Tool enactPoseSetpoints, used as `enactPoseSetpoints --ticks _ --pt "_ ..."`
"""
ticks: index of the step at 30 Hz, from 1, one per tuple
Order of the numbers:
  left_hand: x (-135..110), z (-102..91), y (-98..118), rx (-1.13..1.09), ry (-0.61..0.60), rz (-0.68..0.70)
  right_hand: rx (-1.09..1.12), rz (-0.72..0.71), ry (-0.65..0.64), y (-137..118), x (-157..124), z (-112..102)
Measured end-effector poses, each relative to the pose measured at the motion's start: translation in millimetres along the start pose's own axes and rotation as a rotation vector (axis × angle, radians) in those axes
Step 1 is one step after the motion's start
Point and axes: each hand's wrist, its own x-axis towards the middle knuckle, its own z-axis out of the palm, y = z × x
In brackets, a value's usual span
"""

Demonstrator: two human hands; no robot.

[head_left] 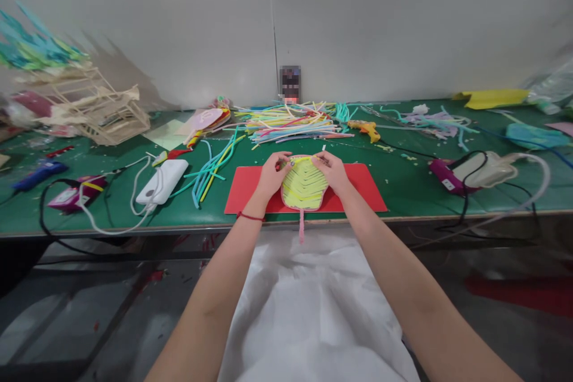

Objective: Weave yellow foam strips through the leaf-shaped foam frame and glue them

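"Yellow-green strips fill the middle of that fan [305,184], don't they? Where exactly is it?"

"Right between the hands, over the red board [367,191]. Its pink stem [301,230] points back towards the person, past the near edge of the tabletop [400,176]."

"And what are the hands doing?"

"Both are gripping. The left hand [274,174] has its fingers closed at the upper left edge, and the right hand [332,170] pinches the upper right. The fingertips cover part of that edge, so I can't tell how firmly they press."

"How far along would you say it is?"

"Well along, I'd judge. The strips run in rows down the face, pink edging shows around the sides and bottom, and the stem is in place."

"So what's left?"

"The top edge, perhaps, as both hands are busy there. A small pale end [323,148] pokes up just beyond the right hand. Whether the edging closes under the fingers, I can't tell."

"Anything else within reach?"

"A pile of coloured sticks [290,125] lies beyond both hands, with an orange glue gun [369,129] beyond the right hand, off to its right. More loose sticks [208,176] lie left of the left hand, then a white power bank [168,179]."
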Motion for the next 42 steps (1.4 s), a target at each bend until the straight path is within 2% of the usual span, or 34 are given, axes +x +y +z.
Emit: enactPoseSetpoints --ticks 22,30,36,42 --pt "3.1 -1.5 -5.6 -0.058 0.111 -0.073 -0.031 -0.054 -0.077 0.0 -1.7 1.1" --pt "2.3 -0.2 -3.7 -0.158 0.06 -0.139 -0.039 -0.067 -0.071 -1.2 -2.6 0.9" --pt "3.8 -0.4 -7.7 -0.184 0.08 -0.142 -0.028 -0.07 -0.071 -1.6 -2.8 0.3" --pt "0.3 -1.1 -1.9 -0.155 -0.06 -0.218 -0.008 -0.057 -0.052 -1.1 -2.0 -0.2"
